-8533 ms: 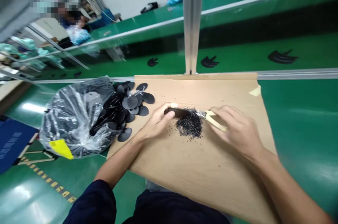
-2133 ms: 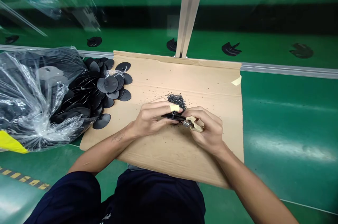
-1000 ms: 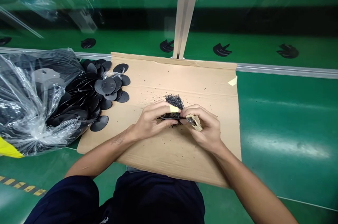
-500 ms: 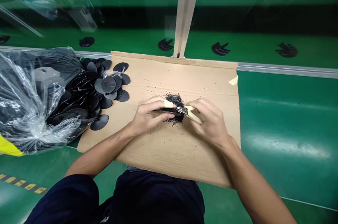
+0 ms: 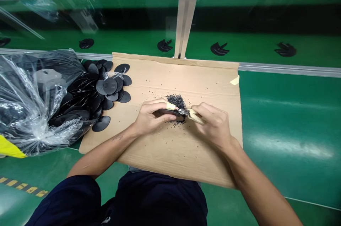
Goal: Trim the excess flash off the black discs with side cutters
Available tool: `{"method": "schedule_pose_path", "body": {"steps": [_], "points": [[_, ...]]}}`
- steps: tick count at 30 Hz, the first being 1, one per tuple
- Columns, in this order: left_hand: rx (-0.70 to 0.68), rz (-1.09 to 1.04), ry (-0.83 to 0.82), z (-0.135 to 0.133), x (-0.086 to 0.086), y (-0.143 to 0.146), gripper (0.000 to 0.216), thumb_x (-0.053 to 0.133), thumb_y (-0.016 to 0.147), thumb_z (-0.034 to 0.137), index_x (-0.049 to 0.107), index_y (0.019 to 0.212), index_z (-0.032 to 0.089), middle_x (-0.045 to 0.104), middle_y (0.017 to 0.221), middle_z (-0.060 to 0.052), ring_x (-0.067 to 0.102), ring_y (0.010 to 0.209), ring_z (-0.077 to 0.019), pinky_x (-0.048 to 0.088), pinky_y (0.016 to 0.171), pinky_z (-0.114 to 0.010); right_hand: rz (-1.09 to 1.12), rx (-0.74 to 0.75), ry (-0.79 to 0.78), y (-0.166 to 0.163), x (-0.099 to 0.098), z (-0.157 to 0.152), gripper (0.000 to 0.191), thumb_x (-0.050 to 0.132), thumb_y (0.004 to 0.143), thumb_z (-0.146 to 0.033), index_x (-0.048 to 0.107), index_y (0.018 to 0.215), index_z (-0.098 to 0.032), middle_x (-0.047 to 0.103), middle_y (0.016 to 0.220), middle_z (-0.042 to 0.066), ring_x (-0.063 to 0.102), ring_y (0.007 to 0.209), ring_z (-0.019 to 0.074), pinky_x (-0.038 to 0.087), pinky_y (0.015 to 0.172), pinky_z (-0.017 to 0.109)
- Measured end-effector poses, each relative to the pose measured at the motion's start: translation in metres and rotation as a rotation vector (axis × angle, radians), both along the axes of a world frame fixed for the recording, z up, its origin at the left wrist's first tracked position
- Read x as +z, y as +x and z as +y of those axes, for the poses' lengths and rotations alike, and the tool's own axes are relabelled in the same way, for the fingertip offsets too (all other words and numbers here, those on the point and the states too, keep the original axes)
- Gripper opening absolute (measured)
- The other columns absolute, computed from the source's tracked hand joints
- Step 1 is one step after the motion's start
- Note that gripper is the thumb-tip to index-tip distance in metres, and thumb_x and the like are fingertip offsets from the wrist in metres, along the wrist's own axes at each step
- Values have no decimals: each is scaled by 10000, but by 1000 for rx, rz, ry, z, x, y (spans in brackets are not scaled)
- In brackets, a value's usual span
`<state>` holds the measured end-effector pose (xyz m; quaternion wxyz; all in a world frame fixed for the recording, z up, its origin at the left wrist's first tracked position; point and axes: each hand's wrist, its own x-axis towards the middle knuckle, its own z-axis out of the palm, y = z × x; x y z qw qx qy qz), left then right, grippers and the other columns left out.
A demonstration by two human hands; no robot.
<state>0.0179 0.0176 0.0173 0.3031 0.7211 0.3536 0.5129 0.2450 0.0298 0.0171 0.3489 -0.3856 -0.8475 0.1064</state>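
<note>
My left hand [image 5: 150, 115] pinches a thin black plastic disc [image 5: 170, 113] between thumb and fingers, and yellowish tape wraps one of its fingers. In my right hand [image 5: 214, 121] is a pair of cutting nippers [image 5: 194, 116] with cream handles, my fingers closed round them. The metal jaws meet the disc's right edge. Whether the blades bite into the disc is too small to tell. Beneath the hands, a heap of tiny black plastic bits [image 5: 176, 101] lies on a cardboard sheet [image 5: 165, 155].
On the left, a clear plastic bag [image 5: 39, 126] spills many black discs [image 5: 109, 86] onto the cardboard's edge. A metal post [image 5: 186, 16] rises behind the cardboard. Several black finned pieces [image 5: 219, 49] lie along the green conveyor surface [image 5: 247, 46] beyond the rail.
The disc in my left hand has tilted, showing more of its face. My right hand's fingers have closed further, bringing the nippers' handles together. The finned pieces have shifted slightly left.
</note>
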Motion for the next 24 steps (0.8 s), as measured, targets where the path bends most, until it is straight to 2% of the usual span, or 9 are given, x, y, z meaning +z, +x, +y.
{"method": "schedule_pose_path", "body": {"steps": [3,6,9,13,16,20,22,24], "points": [[38,47,30,1,1,-2,184,757,893,312,768,1012,171,757,873,-52,691,787,-134,550,698,-251,9,-35,-44,0,-2,0,204,520,897,-106,696,874,-209,622,677,9,532,592,140,362,552,278],[32,130,112,2,2,-3,232,752,899,292,742,1103,179,762,937,-56,683,820,-137,539,717,-260,-109,-122,35,0,-3,2,180,529,924,-147,701,892,-191,639,704,22,535,628,148,357,573,279],[-10,301,193,3,0,-5,209,716,928,264,726,1121,185,755,920,-48,661,846,-148,514,756,-286,-228,-137,110,1,-4,4,172,543,929,-173,713,953,-182,661,743,39,532,669,162,356,595,290],[125,489,295,6,-3,-9,163,720,927,262,728,1082,214,772,937,-35,634,861,-162,469,799,-326,-215,-127,66,2,-4,6,175,549,923,-172,715,978,-184,670,775,52,545,700,178,374,619,306],[172,411,321,8,-2,-11,174,735,917,248,723,1088,221,784,962,-22,646,818,-139,474,770,-310,-46,-105,-54,1,-2,7,154,555,915,-165,700,961,-187,670,812,56,572,713,183,415,628,315],[134,224,270,6,-1,-8,218,748,902,230,703,1109,180,774,951,-38,699,847,-138,558,746,-277,182,-27,-226,-4,4,5,81,644,904,-217,665,982,-208,688,925,58,617,767,176,462,606,295],[109,177,255,4,-2,-6,203,754,894,218,690,1081,170,773,966,-44,727,890,-145,601,788,-278,252,38,-264,-8,6,2,112,678,897,-241,653,1004,-217,701,976,67,651,840,192,496,627,298],[78,165,260,2,-3,-4,174,740,900,194,672,1059,175,772,987,-42,740,933,-146,619,838,-277,291,95,-234,-10,4,0,86,649,921,-222,641,1006,-226,717,977,63,670,878,197,523,685,315]]}}
